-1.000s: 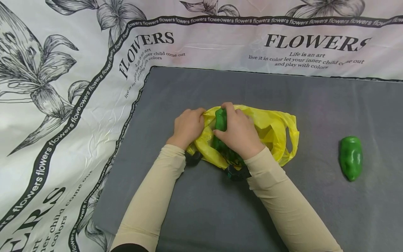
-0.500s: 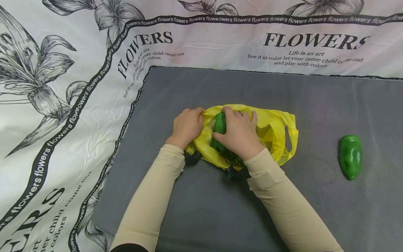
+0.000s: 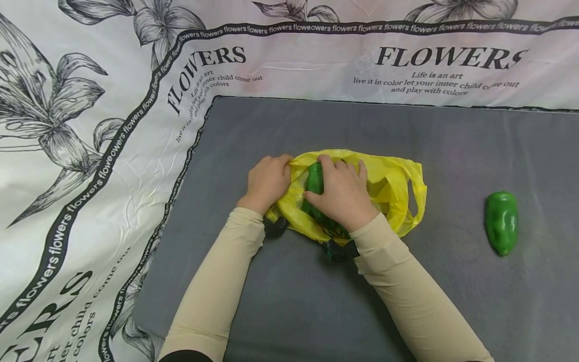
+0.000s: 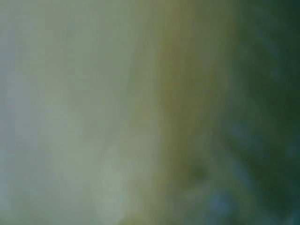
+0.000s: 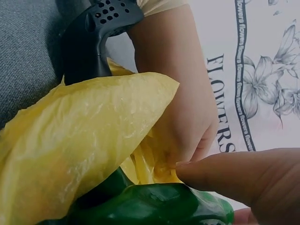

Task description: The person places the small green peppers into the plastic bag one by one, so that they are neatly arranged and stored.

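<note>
A yellow plastic bag point(image 3: 393, 168) lies mouth open on the grey surface in the head view. My left hand point(image 3: 267, 183) grips its left rim, fingertips partly hidden by the plastic. Within the mouth, my right hand point(image 3: 341, 193) holds a glossy green pepper point(image 3: 314, 178), its thumb along the near-left side and the index finger at the far end. In the right wrist view the thumb point(image 5: 234, 173) lies over the pepper point(image 5: 159, 201), beside the bag's raised yellow wall point(image 5: 89, 136). More dark green shows deeper in the bag. The left wrist view is too blurred to read.
Another green pepper point(image 3: 502, 222) lies on the grey surface point(image 3: 452, 291) to the right of the bag. A white cloth border with printed flowers and lettering point(image 3: 303, 65) runs along the far and left sides. Black wrist devices point(image 3: 340, 250) sit under both wrists.
My right hand and the pepper have sunk slightly into the bag, and its outer fingers have spread apart. The left hand keeps its grip on the rim.
</note>
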Demonstrator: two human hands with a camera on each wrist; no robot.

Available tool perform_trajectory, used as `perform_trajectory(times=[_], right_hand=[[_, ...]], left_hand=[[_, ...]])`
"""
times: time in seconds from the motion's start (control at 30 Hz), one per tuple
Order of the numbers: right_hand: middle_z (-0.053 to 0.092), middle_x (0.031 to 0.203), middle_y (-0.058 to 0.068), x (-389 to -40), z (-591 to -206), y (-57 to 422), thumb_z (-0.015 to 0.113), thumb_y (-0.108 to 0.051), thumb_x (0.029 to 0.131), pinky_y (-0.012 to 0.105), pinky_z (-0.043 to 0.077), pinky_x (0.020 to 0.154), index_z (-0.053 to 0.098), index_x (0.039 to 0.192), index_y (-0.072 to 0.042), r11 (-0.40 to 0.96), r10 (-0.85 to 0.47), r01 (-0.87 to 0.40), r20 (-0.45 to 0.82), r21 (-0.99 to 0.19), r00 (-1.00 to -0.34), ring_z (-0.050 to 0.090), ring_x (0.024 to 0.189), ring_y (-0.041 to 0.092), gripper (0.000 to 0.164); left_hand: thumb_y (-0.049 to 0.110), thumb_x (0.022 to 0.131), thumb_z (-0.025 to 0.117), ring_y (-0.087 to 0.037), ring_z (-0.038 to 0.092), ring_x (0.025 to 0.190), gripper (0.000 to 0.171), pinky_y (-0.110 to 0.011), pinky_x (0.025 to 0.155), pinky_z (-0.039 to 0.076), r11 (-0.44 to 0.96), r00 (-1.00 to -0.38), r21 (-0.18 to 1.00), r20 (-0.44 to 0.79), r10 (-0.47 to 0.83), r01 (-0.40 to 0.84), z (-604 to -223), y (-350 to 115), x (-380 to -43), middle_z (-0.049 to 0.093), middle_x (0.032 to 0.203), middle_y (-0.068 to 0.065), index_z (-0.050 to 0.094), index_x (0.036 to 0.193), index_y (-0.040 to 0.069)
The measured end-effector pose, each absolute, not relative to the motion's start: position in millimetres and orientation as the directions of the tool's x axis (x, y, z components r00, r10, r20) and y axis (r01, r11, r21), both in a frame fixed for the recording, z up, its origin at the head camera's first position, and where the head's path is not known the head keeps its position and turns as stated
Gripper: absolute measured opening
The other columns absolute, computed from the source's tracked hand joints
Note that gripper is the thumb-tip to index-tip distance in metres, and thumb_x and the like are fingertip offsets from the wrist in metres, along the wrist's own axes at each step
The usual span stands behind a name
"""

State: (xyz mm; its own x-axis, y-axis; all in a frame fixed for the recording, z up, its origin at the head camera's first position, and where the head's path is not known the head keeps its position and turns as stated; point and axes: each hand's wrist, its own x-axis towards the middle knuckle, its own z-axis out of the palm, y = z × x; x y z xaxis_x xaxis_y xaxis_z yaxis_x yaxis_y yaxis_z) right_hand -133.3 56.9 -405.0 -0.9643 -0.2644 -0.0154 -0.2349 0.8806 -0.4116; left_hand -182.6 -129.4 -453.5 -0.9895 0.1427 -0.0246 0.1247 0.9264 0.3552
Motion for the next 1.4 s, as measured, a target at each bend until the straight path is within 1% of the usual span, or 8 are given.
perform_trajectory(times=[0.23,0.47,0.8,1.03,1.4], right_hand=[[0.061,0.141,0.023,-133,-403,60,0.081,-0.045,0.091,0.072,0.009,0.121,0.044,0.157,-0.008,0.873,-0.273,-0.235,-0.028,-0.428,-0.962,0.056,0.127,0.048,0.085],[0.061,0.141,0.024,-133,-401,61,0.081,-0.045,0.092,0.073,0.011,0.121,0.043,0.159,-0.008,0.873,-0.272,-0.235,-0.027,-0.428,-0.962,0.056,0.129,0.047,0.085],[0.059,0.145,0.024,-131,-399,64,0.080,-0.045,0.093,0.073,0.011,0.121,0.042,0.160,-0.008,0.864,-0.277,-0.233,-0.035,-0.446,-0.960,0.054,0.132,0.048,0.085],[0.060,0.144,0.024,-130,-395,69,0.077,-0.045,0.094,0.074,0.013,0.119,0.042,0.159,-0.007,0.860,-0.275,-0.231,-0.032,-0.454,-0.961,0.054,0.136,0.042,0.083],[0.056,0.148,0.025,-127,-388,78,0.075,-0.049,0.095,0.074,0.013,0.119,0.042,0.160,-0.008,0.852,-0.256,-0.205,-0.042,-0.483,-0.966,0.049,0.139,0.044,0.084]], left_hand=[[0.026,0.112,0.042,-0.025,0.065,0.109,0.039,-0.049,0.080,0.057,0.926,-0.989,0.355,-0.022,0.145,0.128,-453,-129,-183,0.073,0.128,-0.001,0.067,0.143,0.024],[0.026,0.112,0.041,-0.025,0.065,0.106,0.039,-0.049,0.079,0.056,0.927,-0.990,0.354,-0.014,0.143,0.128,-454,-129,-183,0.074,0.126,-0.002,0.067,0.142,0.025],[0.027,0.112,0.042,-0.026,0.065,0.106,0.039,-0.050,0.081,0.056,0.924,-0.990,0.361,-0.010,0.139,0.126,-454,-129,-182,0.074,0.124,-0.003,0.068,0.141,0.024],[0.027,0.113,0.042,-0.026,0.065,0.105,0.039,-0.050,0.080,0.056,0.923,-0.991,0.363,-0.004,0.135,0.124,-455,-129,-182,0.074,0.123,-0.003,0.068,0.141,0.024],[0.027,0.112,0.042,-0.026,0.065,0.110,0.039,-0.051,0.084,0.056,0.922,-0.991,0.368,-0.012,0.137,0.123,-455,-128,-183,0.074,0.126,-0.003,0.068,0.141,0.024]])
